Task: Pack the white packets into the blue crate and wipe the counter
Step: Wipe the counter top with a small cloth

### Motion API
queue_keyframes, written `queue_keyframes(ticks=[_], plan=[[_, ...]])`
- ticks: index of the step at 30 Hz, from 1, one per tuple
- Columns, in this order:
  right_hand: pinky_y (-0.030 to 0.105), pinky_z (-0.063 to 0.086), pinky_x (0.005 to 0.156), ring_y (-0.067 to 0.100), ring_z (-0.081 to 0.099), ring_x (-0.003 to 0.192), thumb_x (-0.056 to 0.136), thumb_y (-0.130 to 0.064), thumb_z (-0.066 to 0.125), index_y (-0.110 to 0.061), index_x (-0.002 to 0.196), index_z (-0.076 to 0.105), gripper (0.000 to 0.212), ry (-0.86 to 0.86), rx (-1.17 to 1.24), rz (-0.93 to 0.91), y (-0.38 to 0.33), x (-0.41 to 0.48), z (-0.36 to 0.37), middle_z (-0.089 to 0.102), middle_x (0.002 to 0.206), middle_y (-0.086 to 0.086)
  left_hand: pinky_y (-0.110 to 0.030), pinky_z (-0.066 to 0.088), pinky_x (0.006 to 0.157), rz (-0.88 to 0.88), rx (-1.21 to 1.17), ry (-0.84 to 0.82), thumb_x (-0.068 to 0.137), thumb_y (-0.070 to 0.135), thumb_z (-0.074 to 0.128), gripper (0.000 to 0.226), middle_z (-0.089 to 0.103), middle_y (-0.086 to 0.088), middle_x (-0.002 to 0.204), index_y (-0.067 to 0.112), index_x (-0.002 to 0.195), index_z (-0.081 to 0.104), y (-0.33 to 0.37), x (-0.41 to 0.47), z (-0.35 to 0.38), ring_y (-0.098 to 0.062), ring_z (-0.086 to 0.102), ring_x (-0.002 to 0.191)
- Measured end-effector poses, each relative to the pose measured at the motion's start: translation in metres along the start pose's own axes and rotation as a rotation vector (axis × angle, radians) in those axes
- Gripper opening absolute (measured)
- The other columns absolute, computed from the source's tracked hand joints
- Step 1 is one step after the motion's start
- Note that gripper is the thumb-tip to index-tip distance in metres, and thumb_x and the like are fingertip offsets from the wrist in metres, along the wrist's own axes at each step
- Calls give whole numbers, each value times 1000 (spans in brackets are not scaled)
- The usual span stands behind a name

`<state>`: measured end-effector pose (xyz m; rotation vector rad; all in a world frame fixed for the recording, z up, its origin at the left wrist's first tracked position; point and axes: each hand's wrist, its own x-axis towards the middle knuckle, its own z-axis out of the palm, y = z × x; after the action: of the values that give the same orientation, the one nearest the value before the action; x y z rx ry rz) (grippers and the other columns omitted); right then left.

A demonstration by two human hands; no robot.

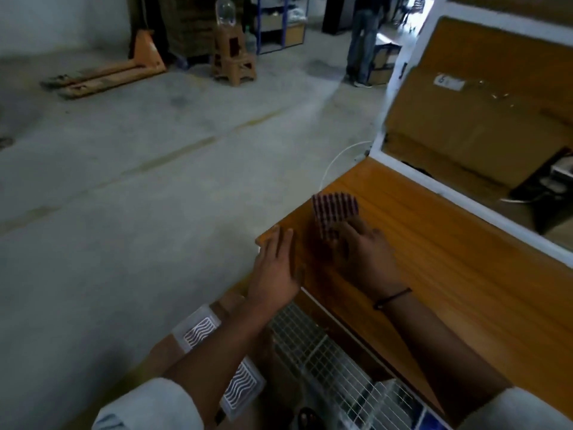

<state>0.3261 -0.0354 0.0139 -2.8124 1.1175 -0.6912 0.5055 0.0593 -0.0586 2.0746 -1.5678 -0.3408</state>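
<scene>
Under the right hand (361,256), on the orange wooden counter (434,262), lies a striped cloth (333,214). It has dark red and white lines. The hand is flat and spread wide, pressing down on the near end of the cloth. The far end sticks out past the fingers. It looks soft and light, so I think it will bunch up and slide easily under a flat palm. The middle is the best place to press.

Just beside it, the left hand (276,268) rests open at the corner edge of the counter. It holds nothing.

Near the left forearm, two white packets (217,358) with wavy lines sit on what looks like a brown box. I think they are light and a bit crinkly, and easy to pinch by an edge.

Below both arms is a white wire rack (313,346). A bit of blue (431,420) shows near the right sleeve. It may be the crate, but I cannot tell.

Far past the hands, a person (364,41) stands on the grey floor (155,166), near an orange pallet jack (108,69).
</scene>
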Motion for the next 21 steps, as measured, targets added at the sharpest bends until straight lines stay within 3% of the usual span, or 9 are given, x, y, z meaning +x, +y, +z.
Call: queue_keyframes(ticks=[5, 9, 13, 16, 18, 21], plan=[[42, 55, 70, 27, 62, 87, 93, -18, 62, -19, 117, 66, 24, -83, 76, 92, 25, -28, 9, 62, 119, 5, -43, 4, 124, 42, 134, -182, 102, 53, 38, 75, 7, -9, 169, 16, 161, 12, 10, 26, 16, -31, 0, 155], [44, 53, 70, 33, 61, 92, 87, -8, 62, -11, 112, 69, 26, -111, 51, 93, 41, -10, 26, 63, 111, 10, -44, 0, 124, 73, 229, -239, 103, 51, 36, 73, 3, -12, 168, 13, 161, 13, 4, 39, 22, -34, -2, 155], [51, 51, 90, 37, 56, 115, 90, -9, 63, -9, 126, 64, 36, -166, 73, 142, 37, 11, 52, 58, 130, 15, -45, 1, 125, 100, 265, -246, 105, 47, 31, 69, 2, -11, 169, 13, 161, 10, -1, 54, 22, -34, -3, 155], [51, 38, 112, 31, 39, 140, 101, -31, 50, -14, 146, 48, 48, -203, 162, 308, 22, 13, 79, 39, 155, 12, -47, 1, 126, 141, 345, -258, 105, 51, 15, 69, -3, -11, 169, 13, 161, 3, -11, 64, 26, -34, -6, 155], [48, 14, 125, 30, 19, 152, 104, -45, 37, -21, 157, 31, 58, -223, 99, 330, 13, 4, 98, 22, 164, 12, -48, 2, 125, 182, 402, -259, 97, 55, -2, 76, -5, -11, 169, 14, 161, 1, -17, 68, 28, -33, -8, 155], [40, -5, 125, 26, 2, 155, 107, -48, 26, -25, 159, 23, 58, -207, 23, 244, 4, -18, 105, 12, 167, 9, -50, 1, 125, 239, 425, -279, 90, 56, -11, 84, -5, -11, 168, 14, 161, 1, -22, 76, 29, -33, -8, 155]])
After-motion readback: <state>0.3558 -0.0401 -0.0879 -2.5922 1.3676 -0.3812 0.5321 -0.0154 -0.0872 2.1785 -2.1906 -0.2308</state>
